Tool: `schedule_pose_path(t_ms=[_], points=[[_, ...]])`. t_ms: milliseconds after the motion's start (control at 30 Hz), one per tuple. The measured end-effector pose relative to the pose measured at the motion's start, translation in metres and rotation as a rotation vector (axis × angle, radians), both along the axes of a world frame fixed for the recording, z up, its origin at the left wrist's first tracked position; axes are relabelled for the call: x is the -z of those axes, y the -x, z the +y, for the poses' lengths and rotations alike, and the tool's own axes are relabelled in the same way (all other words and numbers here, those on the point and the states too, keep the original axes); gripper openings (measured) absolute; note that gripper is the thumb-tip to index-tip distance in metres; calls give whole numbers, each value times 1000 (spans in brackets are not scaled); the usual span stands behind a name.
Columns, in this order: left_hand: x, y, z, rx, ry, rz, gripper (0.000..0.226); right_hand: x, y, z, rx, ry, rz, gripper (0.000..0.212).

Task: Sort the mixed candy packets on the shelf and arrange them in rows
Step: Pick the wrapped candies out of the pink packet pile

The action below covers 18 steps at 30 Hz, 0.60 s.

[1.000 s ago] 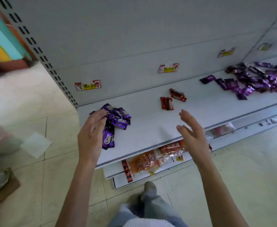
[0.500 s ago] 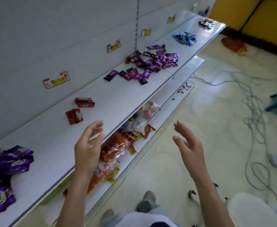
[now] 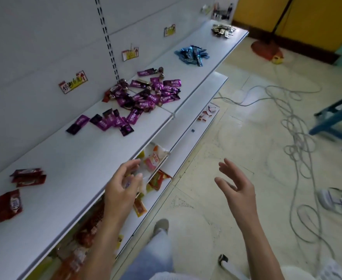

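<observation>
Noted: left hand (image 3: 123, 188) and right hand (image 3: 237, 190), grips spread, empty; advise reaching toward 12 o'clock and lifting the scattered purple foil candy packets (image 3: 145, 93) singly.

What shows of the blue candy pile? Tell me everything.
The blue candy pile is a loose heap of shiny, foil-looking blue packets, overlapping at all angles, unsorted. It lies on the white shelf, beyond the purple packets and before a small dark pile. The left hand and right hand are nowhere near it.
</observation>
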State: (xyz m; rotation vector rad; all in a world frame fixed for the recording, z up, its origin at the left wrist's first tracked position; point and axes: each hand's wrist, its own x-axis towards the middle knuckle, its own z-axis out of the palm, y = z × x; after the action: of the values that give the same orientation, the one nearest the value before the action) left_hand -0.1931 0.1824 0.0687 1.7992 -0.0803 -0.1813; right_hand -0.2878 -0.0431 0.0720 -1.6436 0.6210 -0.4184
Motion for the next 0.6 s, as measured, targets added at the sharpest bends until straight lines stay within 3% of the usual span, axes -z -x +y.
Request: schedule_pose_path(t_ms=[433,600], points=[[-29,-169,-86,-137,-24,-120,32,-14,-215,-98,-167,9,-103,44],[-29,-204,-103,-309,-39,-120,25,-13,-284,-122,-324,4,-110,42]])
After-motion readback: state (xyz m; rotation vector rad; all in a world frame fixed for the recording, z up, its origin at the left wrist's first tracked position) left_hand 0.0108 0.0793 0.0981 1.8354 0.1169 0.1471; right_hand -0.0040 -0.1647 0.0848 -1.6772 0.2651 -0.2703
